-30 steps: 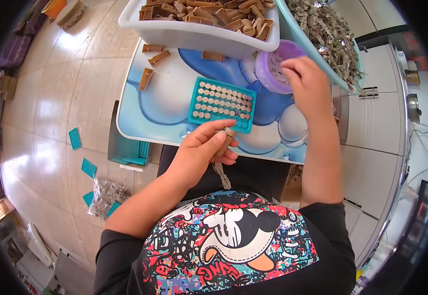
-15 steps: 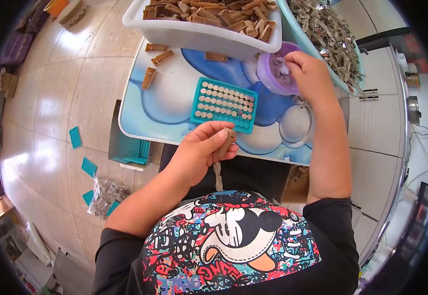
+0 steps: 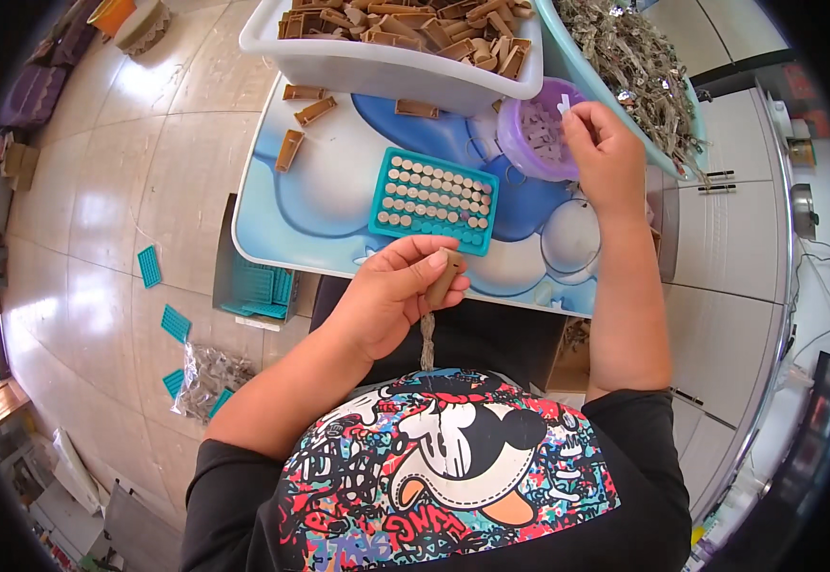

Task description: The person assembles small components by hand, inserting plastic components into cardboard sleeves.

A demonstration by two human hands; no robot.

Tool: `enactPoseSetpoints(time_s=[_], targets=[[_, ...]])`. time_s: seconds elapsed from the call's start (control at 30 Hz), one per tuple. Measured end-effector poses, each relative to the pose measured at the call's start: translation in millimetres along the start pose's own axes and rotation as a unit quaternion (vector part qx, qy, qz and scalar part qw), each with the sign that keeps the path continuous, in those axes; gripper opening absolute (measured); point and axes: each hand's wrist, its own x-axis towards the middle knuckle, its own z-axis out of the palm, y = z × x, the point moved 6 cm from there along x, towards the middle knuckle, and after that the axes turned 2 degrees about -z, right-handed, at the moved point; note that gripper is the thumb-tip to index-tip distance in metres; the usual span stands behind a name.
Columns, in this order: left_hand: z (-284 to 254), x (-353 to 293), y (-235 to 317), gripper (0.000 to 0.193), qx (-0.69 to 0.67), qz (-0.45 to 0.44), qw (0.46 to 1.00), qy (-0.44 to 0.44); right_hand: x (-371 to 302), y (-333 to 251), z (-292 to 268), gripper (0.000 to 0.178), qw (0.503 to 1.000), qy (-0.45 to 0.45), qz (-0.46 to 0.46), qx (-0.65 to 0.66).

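Note:
My left hand (image 3: 382, 297) is closed around a brown plastic casing (image 3: 446, 278), thumb on top, just in front of the teal tray. A grey-beige bundle of strands (image 3: 427, 338) hangs below the casing toward my lap. With thumb and forefinger, my right hand (image 3: 608, 157) pinches a small white plastic piece (image 3: 565, 103) at the right rim of a purple bowl (image 3: 507, 133). Small pale lilac pieces (image 3: 541, 129) lie in that bowl. Rows of round beige discs (image 3: 426, 194) fill most of the teal tray (image 3: 472, 244); the near right part shows bare teal spots.
A white bin (image 3: 386, 78) heaped with brown casings stands at the table's far side. Beside it, a pale green tub (image 3: 567, 71) holds tangled metallic strands. Loose casings (image 3: 315, 112) lie on the blue table. Teal trays (image 3: 175, 322) and a plastic bag (image 3: 210, 379) are on the floor.
My right hand has risen out of the purple bowl, up and to the right, with the white piece in its fingertips. My left hand has shifted slightly right, still holding the casing.

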Motion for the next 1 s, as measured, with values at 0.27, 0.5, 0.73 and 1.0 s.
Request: enactPoseSetpoints(time_s=[0.27,0.5,0.73,1.0], targets=[[-3,0,2,0.028,-0.027,0.011,1.0,0.013,-32,-37,-1,0.01,0.996,-0.005,-0.079,0.031],[0,3,0,0.027,-0.026,0.013,1.0,0.001,-18,-10,-16,0.008,0.994,0.01,0.006,-0.107],[1,0,3,0.027,-0.035,0.025,0.999,0.005,-40,-19,-11,0.006,0.982,-0.005,0.143,0.122],[7,-1,5,0.024,-0.058,0.019,0.998,-0.026,-109,-62,38,0.009,0.978,-0.116,-0.098,0.146]])
